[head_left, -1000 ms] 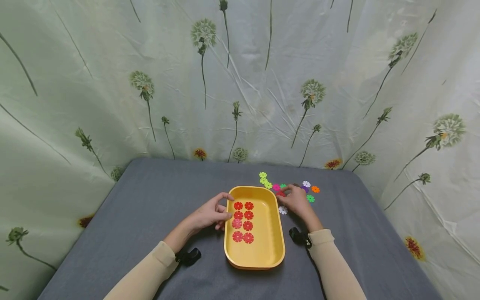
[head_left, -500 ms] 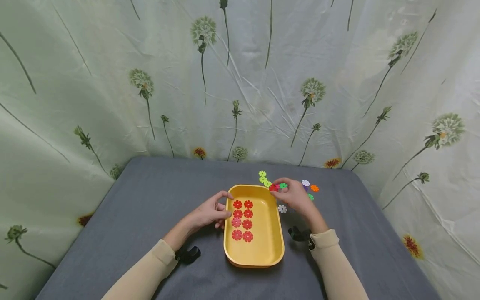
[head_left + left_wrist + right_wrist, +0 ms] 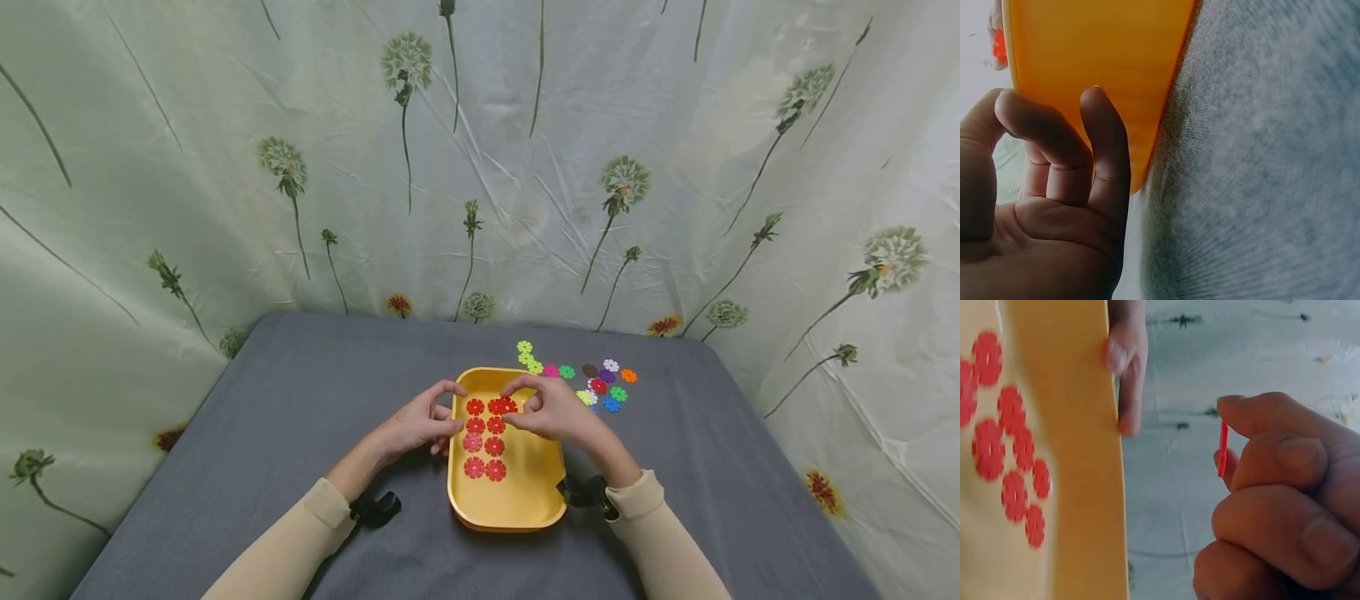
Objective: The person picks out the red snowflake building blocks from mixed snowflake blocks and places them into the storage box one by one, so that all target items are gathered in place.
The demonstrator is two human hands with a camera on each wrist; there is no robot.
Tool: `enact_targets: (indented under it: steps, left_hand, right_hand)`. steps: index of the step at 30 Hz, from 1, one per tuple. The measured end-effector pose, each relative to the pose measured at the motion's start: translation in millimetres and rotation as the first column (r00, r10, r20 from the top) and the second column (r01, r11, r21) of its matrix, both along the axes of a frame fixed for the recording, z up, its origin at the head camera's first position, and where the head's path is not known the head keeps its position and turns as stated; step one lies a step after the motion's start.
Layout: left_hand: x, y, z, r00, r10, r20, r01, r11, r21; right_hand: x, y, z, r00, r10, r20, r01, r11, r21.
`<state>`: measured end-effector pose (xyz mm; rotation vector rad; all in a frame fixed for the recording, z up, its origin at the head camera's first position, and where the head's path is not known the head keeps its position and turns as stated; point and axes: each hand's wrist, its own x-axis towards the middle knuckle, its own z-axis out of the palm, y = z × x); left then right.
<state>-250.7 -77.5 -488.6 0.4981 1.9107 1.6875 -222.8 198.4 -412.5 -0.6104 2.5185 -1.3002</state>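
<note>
A yellow tray (image 3: 517, 504) stands on the grey cloth with two columns of red and pinkish-red snowflake discs (image 3: 474, 467) lying in its left half. My left hand (image 3: 412, 427) holds the tray's left side, thumb and forefinger at the rim. In the left wrist view its bent fingers (image 3: 1107, 137) lie against the yellow outer wall. Above the tray's far part, my right hand (image 3: 558, 410) pinches a red snowflake disc (image 3: 1223, 450) by its edge between thumb and forefinger. From the head it overlaps the top of the right column.
Beyond the tray's far right corner lie loose snowflake discs, among them yellow-green (image 3: 527, 358), green (image 3: 618, 393), blue (image 3: 611, 405), orange (image 3: 629, 376) and brown (image 3: 590, 370) ones. A flowered curtain (image 3: 337, 208) hangs behind the grey-covered table (image 3: 360, 358).
My right hand has picked a red snowflake disc from the loose ones and carried it left over the tray. More loose discs are uncovered. The left hand stays at the tray's side.
</note>
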Motion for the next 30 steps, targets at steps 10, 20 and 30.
enact_targets:
  steps: [10, 20, 30]
  left_hand:
    - [-3.2, -2.8, -2.7, 0.997, 0.079, -0.023, -0.079, 0.997, -0.008]
    - [-8.6, -3.9, -9.3, 0.977, 0.202, -0.064, -0.202, 0.979, -0.008]
    - [-7.5, -1.4, -7.9, 0.966, 0.252, -0.058, -0.252, 0.968, 0.005]
  right_hand:
    - [10.6, -20, -9.6, 0.995, 0.099, 0.011, -0.099, 0.993, 0.057]
    - [11.5, -37, -31.5, 0.98, 0.191, -0.051, -0.182, 0.972, 0.146]
    - [14.5, -48, -45.4, 0.971, 0.227, -0.077, -0.201, 0.947, 0.251]
